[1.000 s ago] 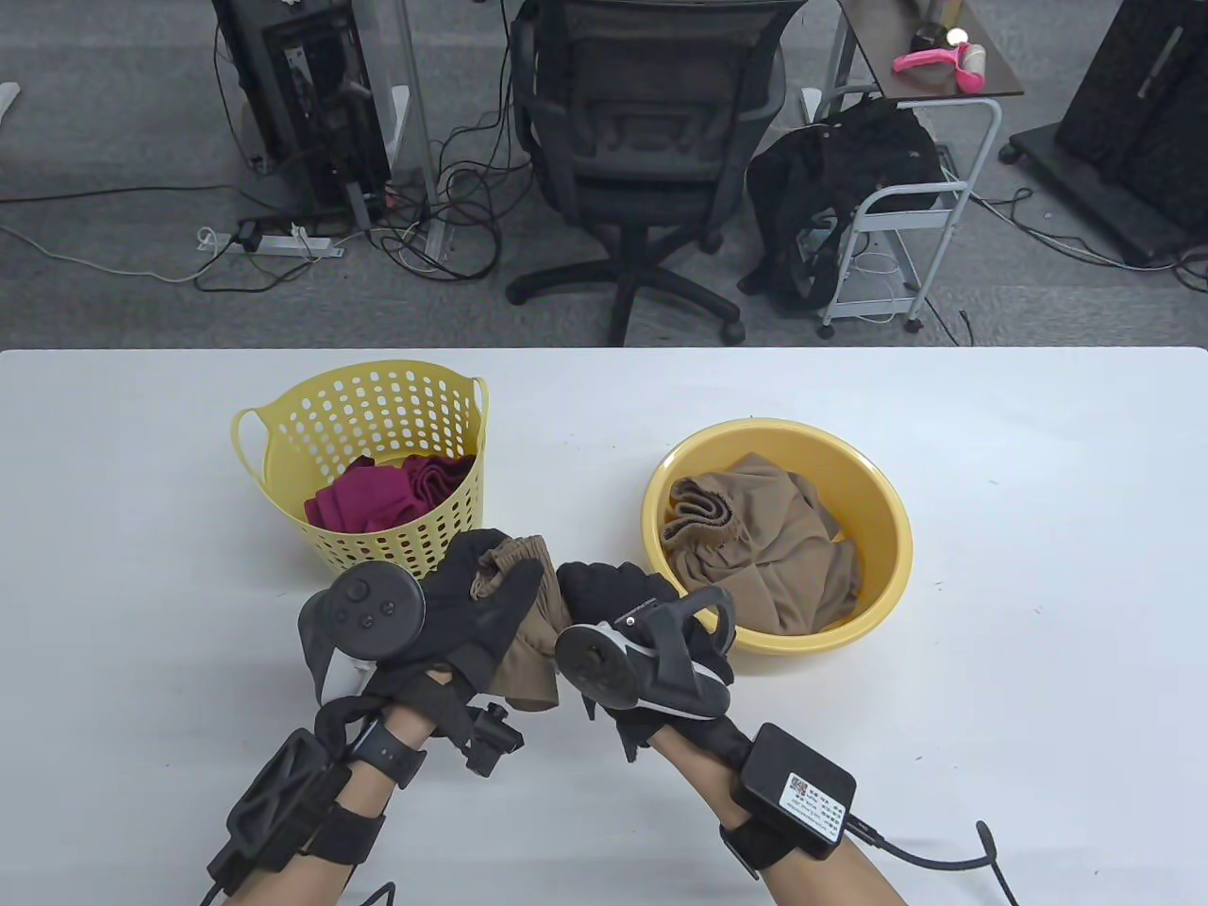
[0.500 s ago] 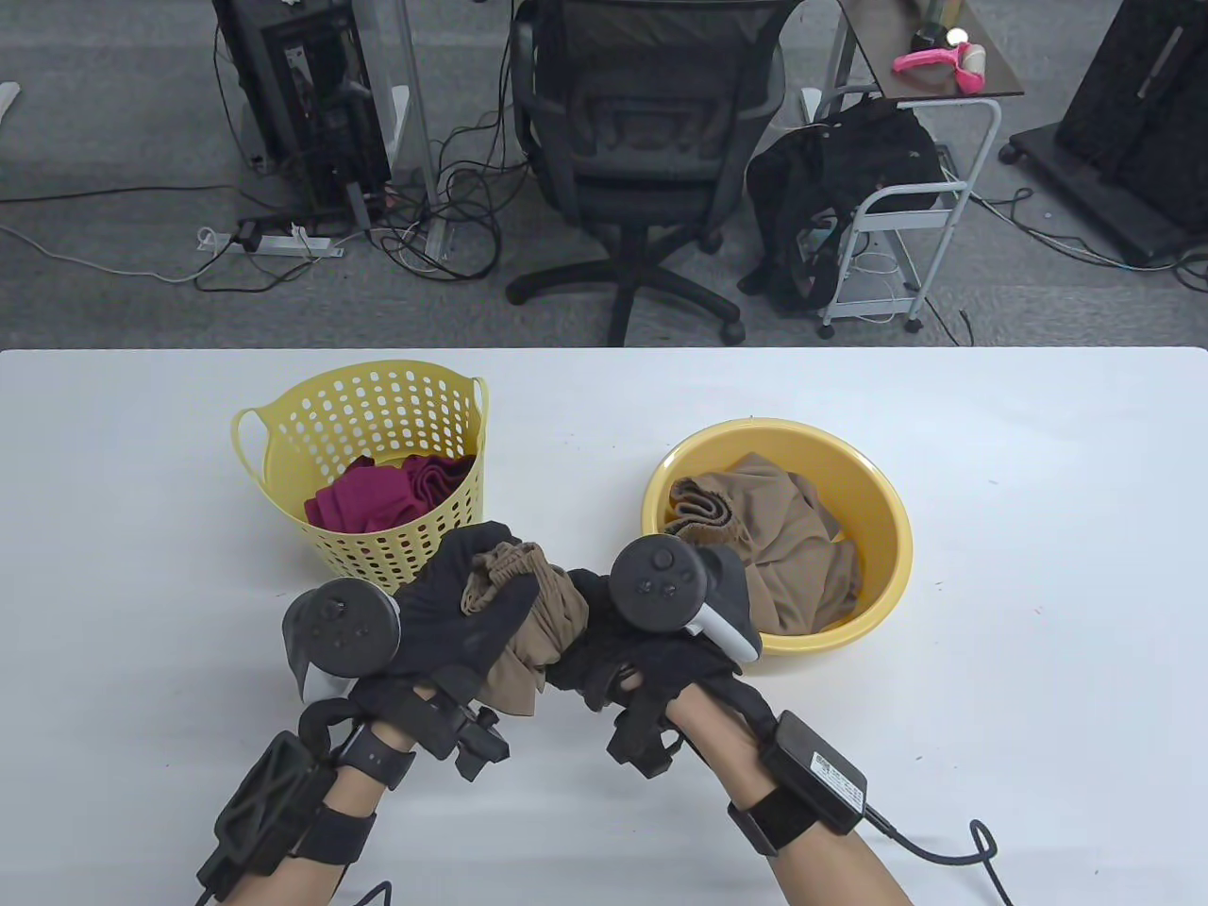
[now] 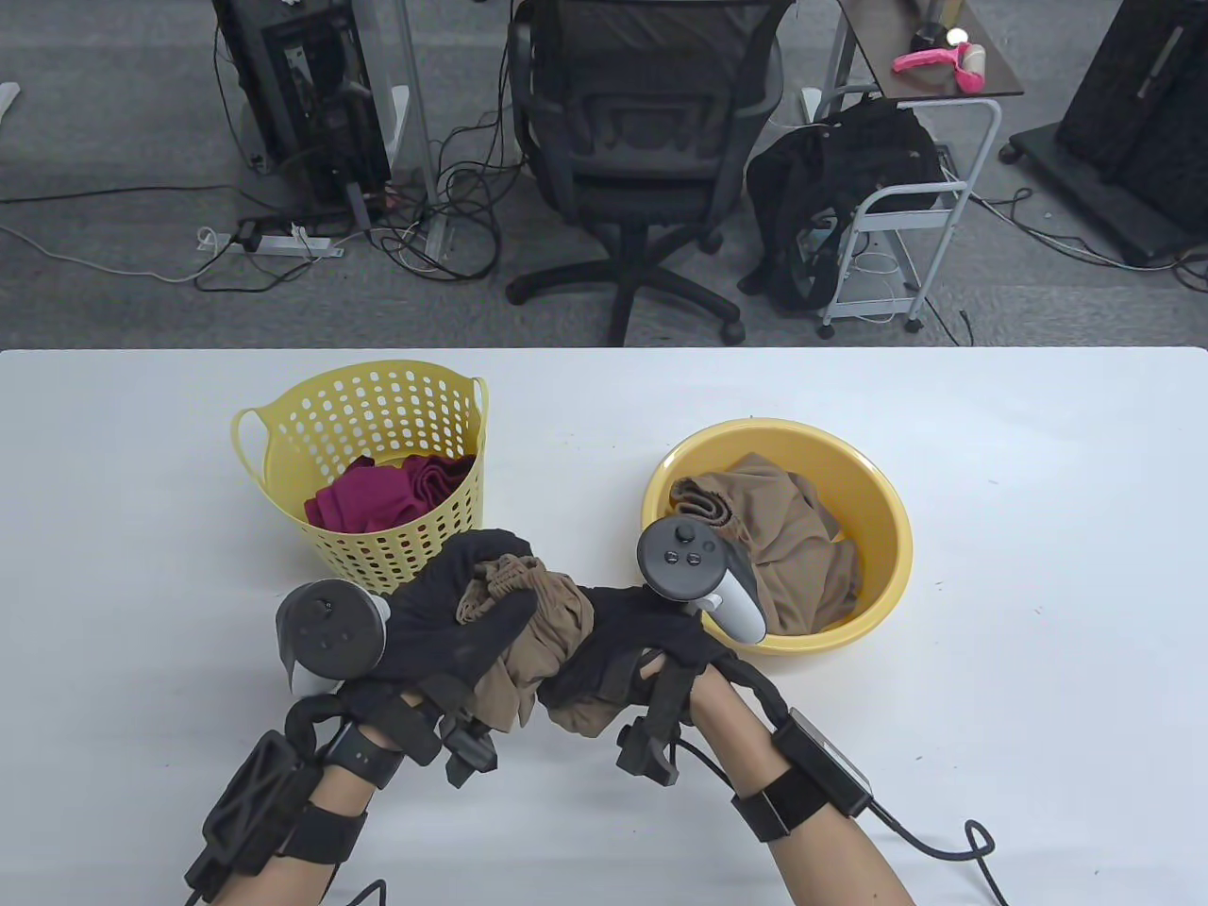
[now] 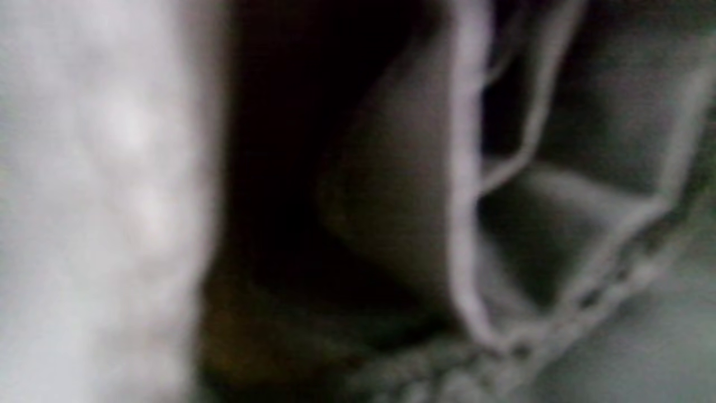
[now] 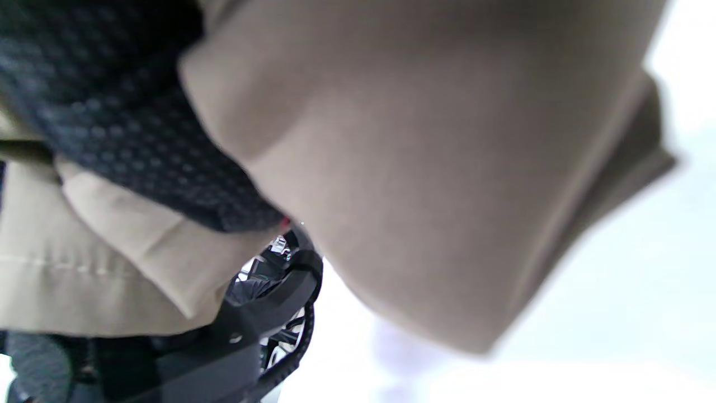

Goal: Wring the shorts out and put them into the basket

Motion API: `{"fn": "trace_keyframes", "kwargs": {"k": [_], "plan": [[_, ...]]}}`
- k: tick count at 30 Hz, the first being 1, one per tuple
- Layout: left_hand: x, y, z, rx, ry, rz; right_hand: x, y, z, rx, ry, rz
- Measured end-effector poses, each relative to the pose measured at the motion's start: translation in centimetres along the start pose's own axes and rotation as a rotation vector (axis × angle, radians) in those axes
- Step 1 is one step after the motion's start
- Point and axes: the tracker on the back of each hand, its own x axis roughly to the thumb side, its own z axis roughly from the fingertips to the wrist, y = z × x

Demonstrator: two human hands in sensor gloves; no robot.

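Currently both gloved hands grip one bunched pair of tan shorts (image 3: 543, 628) above the white table (image 3: 1038, 585), near its front edge. The left hand (image 3: 453, 628) has its fingers curled over the gathered waistband end, thumb across the cloth; its tracker (image 3: 330, 637) sits on the outer side. The right hand (image 3: 628, 651) closes round the other end, just beside the left, with its tracker (image 3: 694, 566) turned upward. Between and below the two hands a fold of the fabric hangs down.

Right wrist view: tan fabric (image 5: 447, 168) fills most of the field, with a dotted black gloved finger (image 5: 112, 129) wrapped over it and a stitched hem at lower left. Left wrist view: too dark and blurred to read beyond vague folds of cloth.

Beyond the left hand, the yellow perforated basket (image 3: 377, 415) stands upright on the table and holds a crumpled magenta garment (image 3: 377, 495). To the right of the hands, a round yellow basin (image 3: 849, 472) holds a second tan garment (image 3: 793, 557), its elastic waistband showing near the left wall. Basket and basin stand apart from each other.

Behind the table: an office chair (image 3: 642, 142), cables on grey carpet, a white trolley (image 3: 906, 217) with a black bag (image 3: 830, 189).
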Motion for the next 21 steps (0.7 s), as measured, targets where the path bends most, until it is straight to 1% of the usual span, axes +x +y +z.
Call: {"fn": "trace_keyframes", "kwargs": {"k": [8, 21], "plan": [[0.0, 0.0, 0.0, -0.009, 0.005, -0.001, 0.0, 0.0, 0.1, 0.003, -0.003, 0.011], [0.1, 0.3, 0.0, -0.016, 0.02, -0.085, 0.0, -0.1, 1.2, -0.05, 0.02, 0.062]]}}
